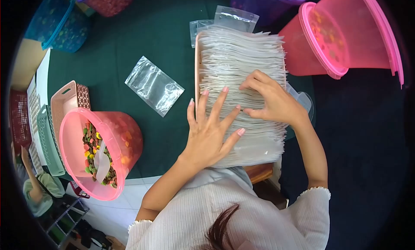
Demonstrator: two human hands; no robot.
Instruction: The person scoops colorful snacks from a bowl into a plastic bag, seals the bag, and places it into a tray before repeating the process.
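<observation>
A pink basket [197,64] is packed with a long row of thin white and clear plastic bags [242,46]. My left hand [206,131] rests with its fingers spread over the left part of the row. My right hand [270,98] is bent over the bags on the right, its thumb and index finger apart at the bag edges; nothing can be made out between them. A clear flat zip bag [154,85] lies by itself on the dark green cloth, left of the basket. Two more clear bags [235,19] lie behind the basket.
A pink tub [129,137] of colourful candies with a white scoop [102,163] stands at left, beside a pink perforated basket [65,98]. Large pink tubs [298,42] stand back right, a purple one [263,3] behind. Another person [39,189] is at lower left.
</observation>
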